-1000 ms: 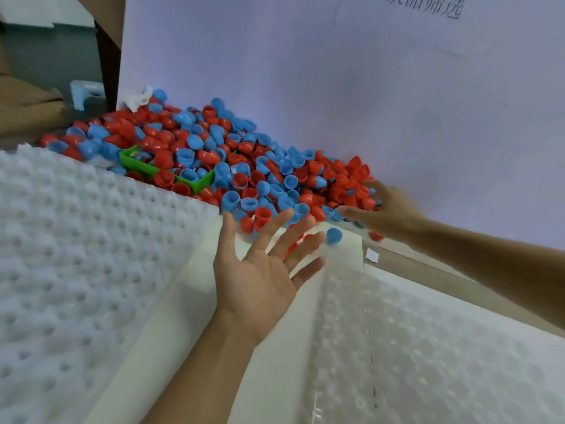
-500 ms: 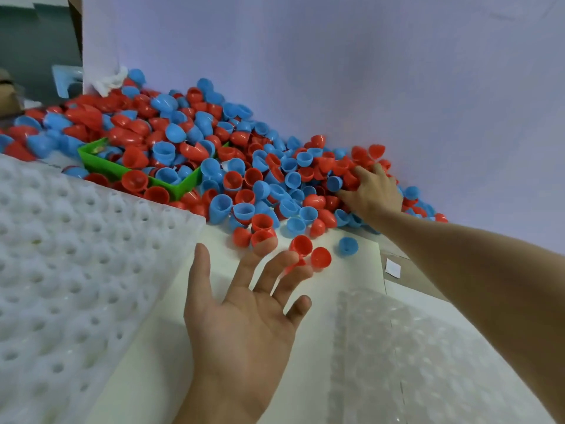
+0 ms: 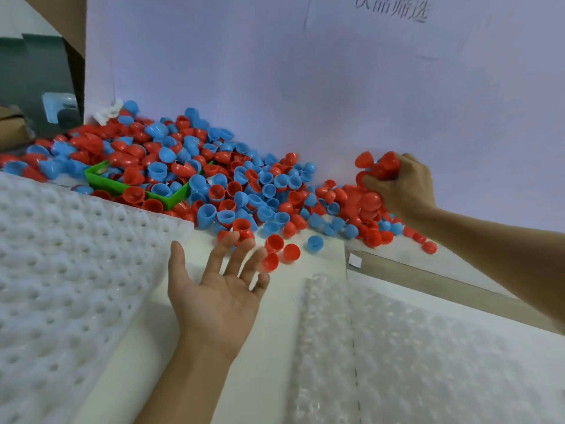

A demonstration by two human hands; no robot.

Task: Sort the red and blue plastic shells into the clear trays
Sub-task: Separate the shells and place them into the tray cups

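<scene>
A big heap of red and blue plastic shells lies along the white back wall. My right hand grips a bunch of red shells just above the heap's right end. My left hand is held palm up with fingers spread, its fingertips next to loose red shells and near a lone blue shell on the white board. A dimpled clear tray lies at the front right, and a stack of dimpled trays stands at the left.
A green bin sits half buried in the heap at the left. A white board runs between the two trays. A cardboard edge with a white sticker lies beyond the right tray. Dark equipment stands at the far left.
My right hand has lifted out of the heap with a bunch of red shells in its grip. My left hand stays open, palm up, by the loose shells.
</scene>
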